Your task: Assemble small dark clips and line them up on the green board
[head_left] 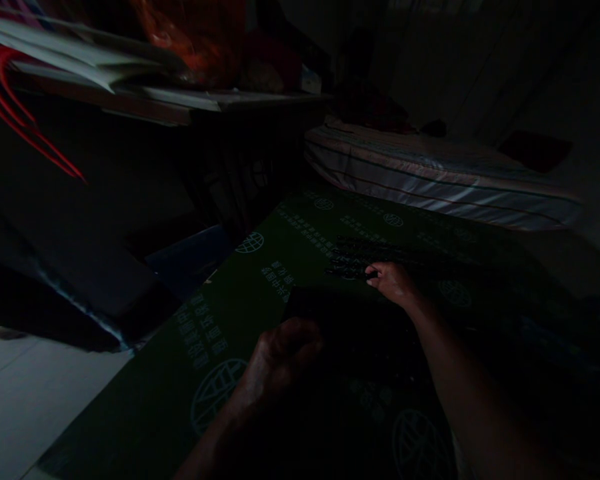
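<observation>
The scene is very dim. A bundle of thin black strips (pixel 347 252) lies on the green printed board (pixel 260 293). My right hand (pixel 393 283) reaches over them, thumb and fingers pinched on a black strip. Nearer to me, a flat black sheet-like thing (pixel 350 320) covers part of the board; its kind is too dark to make out. At its left edge my left hand (pixel 290 343) is closed, fingers curled down. Whatever may be in its fingers is lost in shadow.
A striped mattress (pixel 430 170) lies beyond the board's far edge. On the left stands a cluttered table (pixel 220 100) with papers, an orange bag (pixel 195 40) and hanging red cords (pixel 35 137). Pale floor tiles (pixel 10 380) show at lower left.
</observation>
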### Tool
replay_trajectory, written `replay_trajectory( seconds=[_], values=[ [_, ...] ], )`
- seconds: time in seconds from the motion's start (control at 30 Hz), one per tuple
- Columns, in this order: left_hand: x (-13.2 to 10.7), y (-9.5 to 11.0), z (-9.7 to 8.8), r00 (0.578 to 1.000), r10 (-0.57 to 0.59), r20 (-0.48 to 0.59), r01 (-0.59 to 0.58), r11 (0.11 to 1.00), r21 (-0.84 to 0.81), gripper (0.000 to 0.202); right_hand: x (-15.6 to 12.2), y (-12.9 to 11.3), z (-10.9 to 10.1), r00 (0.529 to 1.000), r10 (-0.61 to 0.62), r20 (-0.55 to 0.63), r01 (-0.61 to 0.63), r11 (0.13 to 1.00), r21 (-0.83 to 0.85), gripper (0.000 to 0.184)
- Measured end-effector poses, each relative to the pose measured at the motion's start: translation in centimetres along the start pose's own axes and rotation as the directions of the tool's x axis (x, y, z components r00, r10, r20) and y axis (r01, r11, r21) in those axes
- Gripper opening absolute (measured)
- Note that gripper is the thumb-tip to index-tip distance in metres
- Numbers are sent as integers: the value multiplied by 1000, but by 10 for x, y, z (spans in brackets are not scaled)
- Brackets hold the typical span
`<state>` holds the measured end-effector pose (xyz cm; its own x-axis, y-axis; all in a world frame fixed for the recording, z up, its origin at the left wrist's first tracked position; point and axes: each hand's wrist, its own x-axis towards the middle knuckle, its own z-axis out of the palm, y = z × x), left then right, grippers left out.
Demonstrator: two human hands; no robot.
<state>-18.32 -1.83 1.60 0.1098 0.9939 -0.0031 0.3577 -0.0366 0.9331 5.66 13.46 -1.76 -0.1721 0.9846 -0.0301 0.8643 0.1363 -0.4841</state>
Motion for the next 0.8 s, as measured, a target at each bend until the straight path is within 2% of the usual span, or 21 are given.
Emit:
replay_trajectory(
  seconds=[0.8],
  values=[
    [0,-2,0,1000,-8,12,7,1000,24,9,-1,1,0,1000,-13,-3,13,999,-50,29]
  ],
)
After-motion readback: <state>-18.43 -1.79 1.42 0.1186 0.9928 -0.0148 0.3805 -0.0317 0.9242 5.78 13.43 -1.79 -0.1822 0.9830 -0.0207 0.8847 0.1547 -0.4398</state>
